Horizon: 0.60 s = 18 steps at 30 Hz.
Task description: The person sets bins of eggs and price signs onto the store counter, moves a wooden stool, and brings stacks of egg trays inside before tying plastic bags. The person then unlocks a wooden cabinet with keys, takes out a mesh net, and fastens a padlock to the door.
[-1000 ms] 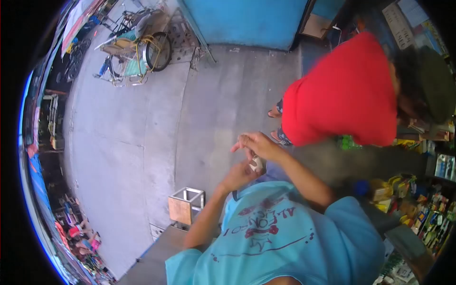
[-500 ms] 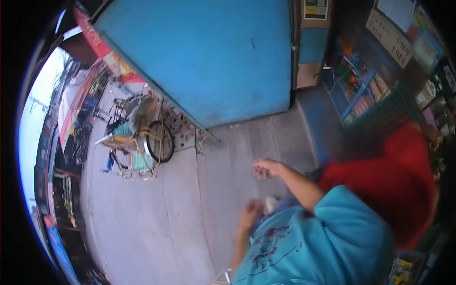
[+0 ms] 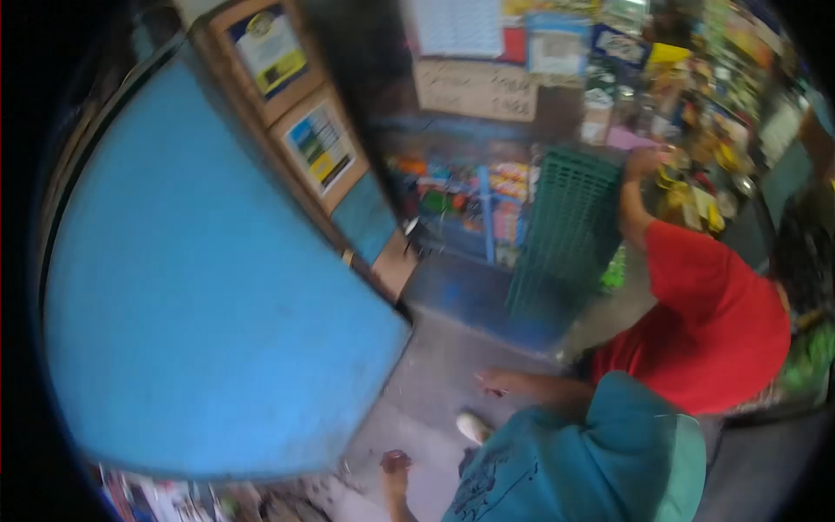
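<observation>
My left hand (image 3: 396, 461) hangs low over the paving, its fingers curled in and blurred; whatever it may hold is hidden. Ahead of my teal shirt, my right hand (image 3: 496, 381) is partly closed around something small and dark that I cannot make out. A pale shoe (image 3: 474, 427) shows on the ground between my hands. Neither hand touches the blue panel (image 3: 217, 287), which stands to the left.
At right, another person in a red shirt (image 3: 713, 313) has a hand (image 3: 648, 162) raised beside a green plastic grate (image 3: 570, 226). Behind are shelves of colourful packets (image 3: 452, 196), a cardboard sign (image 3: 474, 90) and posters (image 3: 319, 148) on a wooden frame.
My view has swung right: the parked cycle and street have left the frame, and the shop front now shows more fully. The person in red is seen more clearly, with a raised arm.
</observation>
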Motion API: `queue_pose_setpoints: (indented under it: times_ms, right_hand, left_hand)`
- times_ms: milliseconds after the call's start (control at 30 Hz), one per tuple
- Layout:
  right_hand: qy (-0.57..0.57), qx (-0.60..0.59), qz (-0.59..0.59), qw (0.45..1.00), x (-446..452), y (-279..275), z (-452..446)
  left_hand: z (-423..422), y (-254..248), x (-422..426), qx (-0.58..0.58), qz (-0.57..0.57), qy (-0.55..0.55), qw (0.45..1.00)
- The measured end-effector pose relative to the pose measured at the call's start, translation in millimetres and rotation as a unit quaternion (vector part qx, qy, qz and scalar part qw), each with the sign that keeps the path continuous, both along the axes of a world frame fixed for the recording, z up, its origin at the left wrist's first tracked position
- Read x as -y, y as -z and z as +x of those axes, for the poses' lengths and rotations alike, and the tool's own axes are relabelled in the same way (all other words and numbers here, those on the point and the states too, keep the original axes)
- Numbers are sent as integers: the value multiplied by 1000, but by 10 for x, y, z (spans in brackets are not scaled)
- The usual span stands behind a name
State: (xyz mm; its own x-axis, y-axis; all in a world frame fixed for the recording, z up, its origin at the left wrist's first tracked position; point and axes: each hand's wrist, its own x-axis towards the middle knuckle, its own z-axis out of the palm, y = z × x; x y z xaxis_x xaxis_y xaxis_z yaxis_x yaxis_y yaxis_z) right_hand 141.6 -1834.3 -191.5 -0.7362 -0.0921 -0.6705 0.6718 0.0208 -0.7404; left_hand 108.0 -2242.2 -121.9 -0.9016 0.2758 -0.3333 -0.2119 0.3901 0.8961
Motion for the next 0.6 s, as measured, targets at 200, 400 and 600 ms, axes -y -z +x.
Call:
queue_pose_setpoints:
  times_ms: [200, 400, 600]
  right_hand:
    - [203, -154, -73, 964, -694, -403, -296]
    - [308, -169, -10, 936, -1326, -1074, -825]
    - [355, -158, -38, 921, -2064, -1429, -1569]
  left_hand:
    - [-2410, -1573, -1580, -367, -111, 183, 905]
    - [-3684, -3723, -3479, -628, -91, 188, 749]
    - [-4430, -4187, -4295, -662, -240, 175, 688]
